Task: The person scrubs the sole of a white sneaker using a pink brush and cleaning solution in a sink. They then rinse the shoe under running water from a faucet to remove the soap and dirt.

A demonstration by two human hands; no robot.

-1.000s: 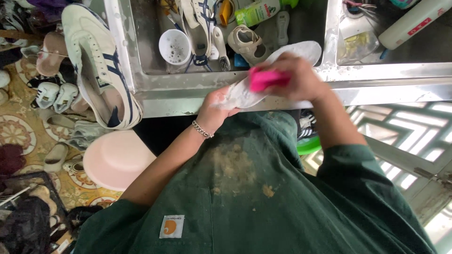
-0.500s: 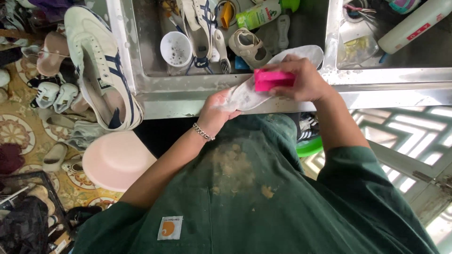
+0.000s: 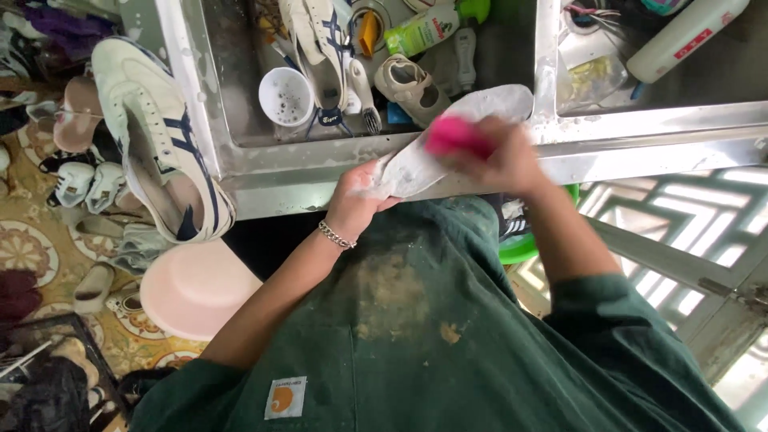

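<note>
The left hand (image 3: 356, 196), a chain bracelet at its wrist, was closed around the near end of a flat, pale grey shoe insole (image 3: 448, 144), which lay slanted over the front rim of the stainless-steel sink (image 3: 320, 164) with its far end above the basin. The right hand (image 3: 500, 160), blurred, gripped a bright pink scrubbing brush (image 3: 454, 134) and pressed it against the insole's upper face. In the basin stood a white plastic cup (image 3: 286, 96) beside a white sneaker with dark blue stripes (image 3: 320, 40), while another such sneaker (image 3: 156, 136) rested on the sink's left edge above a pink plastic bowl (image 3: 196, 284) on the floor.
</note>
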